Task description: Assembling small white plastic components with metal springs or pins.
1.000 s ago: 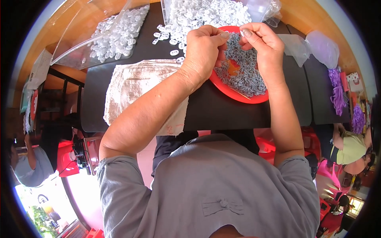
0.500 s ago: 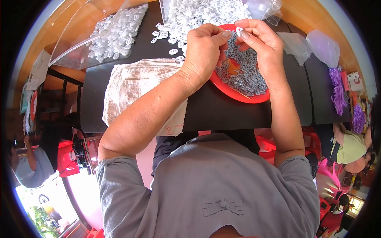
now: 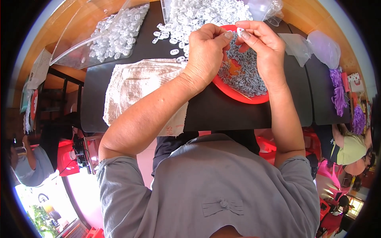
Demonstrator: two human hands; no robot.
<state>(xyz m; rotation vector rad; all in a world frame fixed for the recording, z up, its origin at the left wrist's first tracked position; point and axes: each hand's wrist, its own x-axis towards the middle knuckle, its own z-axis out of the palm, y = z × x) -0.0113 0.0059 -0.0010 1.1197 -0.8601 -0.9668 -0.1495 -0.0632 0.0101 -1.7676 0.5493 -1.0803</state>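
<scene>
Above a red plate (image 3: pixel 260 100) both my hands are raised close together. In my right hand (image 3: pixel 270 51), thumb and forefinger pinch a small white oval plastic piece (image 3: pixel 239 31). My left hand (image 3: pixel 206 51) has its thumb and forefinger pressed together beside that piece; whatever lies between them is too small to make out. Many small grey rod-like pieces (image 3: pixel 254 81) cover most of the plate, with an orange patch showing in the middle. Beyond my hands lies a heap of white oval pieces (image 3: pixel 210 14) with dark openings, some scattered toward my left wrist.
A folded cream cloth (image 3: pixel 139 79) lies on the dark table (image 3: pixel 222 119) left of the plate. Farther left, a clear bag (image 3: pixel 73 51) holds more white pieces. Clear plastic bags (image 3: pixel 323 49) and purple strands (image 3: pixel 337 91) are at the right. Other people sit at both sides.
Both hands have shifted very slightly to the right and stay in the same pinching pose. The view has moved a little; nothing else visibly differs.
</scene>
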